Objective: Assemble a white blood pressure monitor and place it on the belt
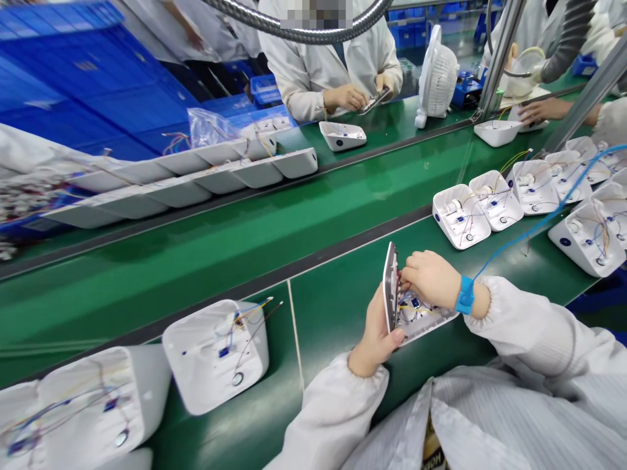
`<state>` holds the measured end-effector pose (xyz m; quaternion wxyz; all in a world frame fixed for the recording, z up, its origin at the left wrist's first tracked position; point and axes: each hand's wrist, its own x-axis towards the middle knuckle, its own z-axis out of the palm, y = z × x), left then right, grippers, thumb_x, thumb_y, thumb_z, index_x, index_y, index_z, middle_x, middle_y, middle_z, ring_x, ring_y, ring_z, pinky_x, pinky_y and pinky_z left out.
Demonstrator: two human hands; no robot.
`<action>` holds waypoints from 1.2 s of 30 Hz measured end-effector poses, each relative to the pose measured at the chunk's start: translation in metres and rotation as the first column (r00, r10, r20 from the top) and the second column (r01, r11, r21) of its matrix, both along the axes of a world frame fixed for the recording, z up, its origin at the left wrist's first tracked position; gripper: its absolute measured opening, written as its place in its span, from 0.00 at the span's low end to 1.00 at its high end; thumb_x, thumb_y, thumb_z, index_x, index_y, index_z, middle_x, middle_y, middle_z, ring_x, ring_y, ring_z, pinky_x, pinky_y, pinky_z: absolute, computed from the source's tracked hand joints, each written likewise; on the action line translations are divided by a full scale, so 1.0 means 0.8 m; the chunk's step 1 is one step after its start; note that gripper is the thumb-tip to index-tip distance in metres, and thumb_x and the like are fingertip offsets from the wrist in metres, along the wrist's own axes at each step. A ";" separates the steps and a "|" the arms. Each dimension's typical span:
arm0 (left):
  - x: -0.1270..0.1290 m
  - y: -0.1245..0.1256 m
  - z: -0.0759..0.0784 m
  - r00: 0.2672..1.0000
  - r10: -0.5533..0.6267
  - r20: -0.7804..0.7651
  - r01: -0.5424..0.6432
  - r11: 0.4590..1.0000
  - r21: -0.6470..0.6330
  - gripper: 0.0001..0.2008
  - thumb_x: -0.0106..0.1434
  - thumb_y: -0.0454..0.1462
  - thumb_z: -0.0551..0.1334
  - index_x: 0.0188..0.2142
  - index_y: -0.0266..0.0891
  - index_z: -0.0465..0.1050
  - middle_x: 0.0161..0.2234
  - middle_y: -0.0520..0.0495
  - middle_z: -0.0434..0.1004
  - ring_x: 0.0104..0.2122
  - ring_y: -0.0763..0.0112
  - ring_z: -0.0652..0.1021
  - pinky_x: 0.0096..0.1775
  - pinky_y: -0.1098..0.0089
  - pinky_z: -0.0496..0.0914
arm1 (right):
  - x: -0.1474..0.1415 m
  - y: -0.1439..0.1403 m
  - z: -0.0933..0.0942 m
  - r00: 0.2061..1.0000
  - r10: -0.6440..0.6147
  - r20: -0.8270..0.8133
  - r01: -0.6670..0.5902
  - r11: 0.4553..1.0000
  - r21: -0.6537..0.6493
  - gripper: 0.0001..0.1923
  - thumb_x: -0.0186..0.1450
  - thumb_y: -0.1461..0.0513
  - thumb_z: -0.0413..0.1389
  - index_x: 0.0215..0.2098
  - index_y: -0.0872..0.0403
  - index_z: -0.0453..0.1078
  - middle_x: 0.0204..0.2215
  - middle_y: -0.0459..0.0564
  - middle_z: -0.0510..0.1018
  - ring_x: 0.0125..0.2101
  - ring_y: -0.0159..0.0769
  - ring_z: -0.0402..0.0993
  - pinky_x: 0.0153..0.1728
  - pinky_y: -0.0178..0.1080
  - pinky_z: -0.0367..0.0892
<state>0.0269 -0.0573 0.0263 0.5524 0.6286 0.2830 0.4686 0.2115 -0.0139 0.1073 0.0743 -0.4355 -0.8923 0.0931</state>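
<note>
Left hand: the left hand (375, 336) is closed around the near edge of a white housing (421, 320), thumb on its rim; the grip is firm on the housing.
Right hand: the right hand (431, 277) is laid over the open inside of the same housing, its fingers curled down among the thin coloured wires (416, 307); whether a wire is pinched cannot be told.
Housing: it is held just above the near edge of the green bench (337, 300), between the two hands, with a flat grey-edged panel (390, 287) stood upright at its left side.
Wrist band: a blue band (465, 295) is worn on the right wrist, and a blue cord (539, 222) is led from it up to the right.
Near left: one open white case (215, 356) with wires inside is set on the bench, well apart from the hands; further cases (88, 405) are lined up beyond it.
Right side: a row of open white trays (460, 215) with wires is placed along the bench edge.
Belt: a green belt (245, 235) is run across the middle, carrying nothing beside the hands.
Far side: a person in a white coat (328, 59) is seated opposite, with a small part held in both hands; a white shell (343, 136) is set in front, and a white fan (435, 75) is stood beside it.
</note>
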 end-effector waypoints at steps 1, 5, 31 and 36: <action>0.000 0.001 0.002 1.000 0.009 -0.008 -0.008 0.999 0.047 0.41 0.58 0.60 0.61 0.65 0.44 0.59 0.65 0.40 0.61 0.64 0.43 0.63 0.65 0.45 0.55 | 0.001 0.000 0.000 1.000 0.001 -0.018 -0.001 1.000 -0.011 0.12 0.72 0.61 0.52 0.35 0.58 0.75 0.32 0.55 0.74 0.36 0.41 0.66 0.37 0.42 0.59; 0.000 0.004 0.010 0.999 0.037 -0.033 -0.032 0.989 0.143 0.44 0.60 0.59 0.60 0.68 0.42 0.53 0.66 0.37 0.59 0.64 0.44 0.63 0.64 0.45 0.56 | 0.012 -0.001 0.008 0.977 -0.008 -0.212 -0.006 0.998 -0.066 0.09 0.71 0.63 0.53 0.38 0.56 0.76 0.36 0.54 0.77 0.39 0.40 0.68 0.43 0.42 0.63; 0.000 0.012 0.021 0.993 -0.034 -0.109 0.056 0.978 0.201 0.46 0.59 0.60 0.61 0.69 0.41 0.49 0.65 0.33 0.58 0.63 0.43 0.64 0.63 0.46 0.55 | -0.005 -0.030 0.032 0.848 -0.432 -0.307 0.185 0.784 -0.592 0.08 0.59 0.71 0.55 0.32 0.58 0.76 0.27 0.46 0.76 0.26 0.30 0.67 0.30 0.33 0.61; -0.001 0.011 0.023 0.993 -0.041 -0.111 0.062 0.979 0.196 0.46 0.59 0.60 0.60 0.69 0.42 0.49 0.66 0.34 0.58 0.63 0.44 0.64 0.63 0.46 0.56 | -0.008 -0.038 0.030 0.843 -0.463 -0.274 0.234 0.774 -0.588 0.05 0.59 0.69 0.56 0.31 0.58 0.75 0.26 0.47 0.76 0.26 0.31 0.69 0.30 0.33 0.62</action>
